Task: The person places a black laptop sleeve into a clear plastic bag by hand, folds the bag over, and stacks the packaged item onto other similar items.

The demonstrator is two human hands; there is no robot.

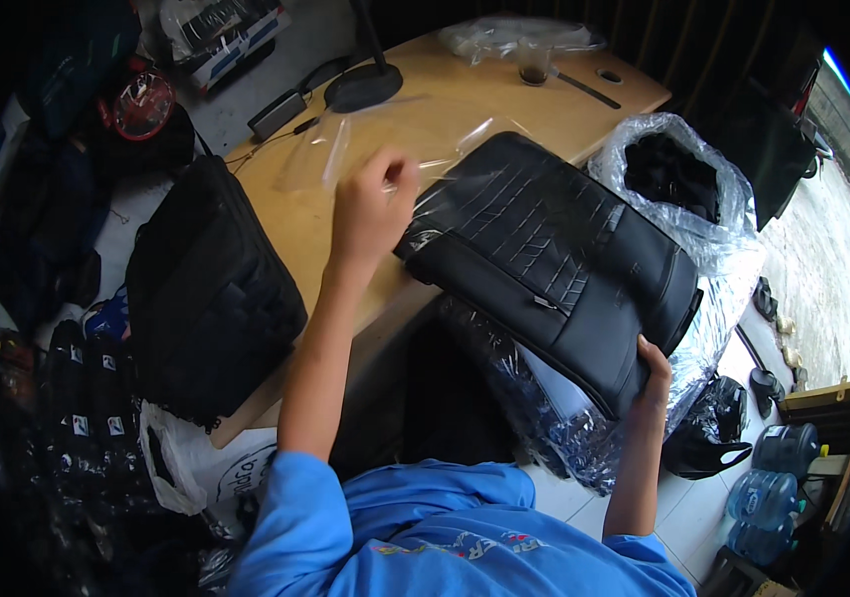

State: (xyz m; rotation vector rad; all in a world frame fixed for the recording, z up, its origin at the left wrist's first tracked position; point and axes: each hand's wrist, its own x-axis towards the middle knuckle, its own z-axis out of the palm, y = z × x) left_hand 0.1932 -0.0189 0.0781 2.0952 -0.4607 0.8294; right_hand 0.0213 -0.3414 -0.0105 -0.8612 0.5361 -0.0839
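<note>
A black backpack (554, 259) with a quilted, leather-like front and a zip is tilted over the table's near edge. My right hand (655, 370) grips its lower right end, thumb on the front face and the other fingers hidden beneath. My left hand (377, 204) is closed in a fist beside the backpack's upper left end. Thin clear plastic (310, 164) spreads around that fist and over the near end of the backpack. The fist appears to hold it, though the fingertips are hidden.
The wooden table (425, 75) carries a monitor stand (363, 88), a cup (534, 70) and more plastic (519, 35). A black bag (211, 289) leans at the left. A large clear sack (733, 239) with dark contents stands right; water bottles (763, 497) lie lower right.
</note>
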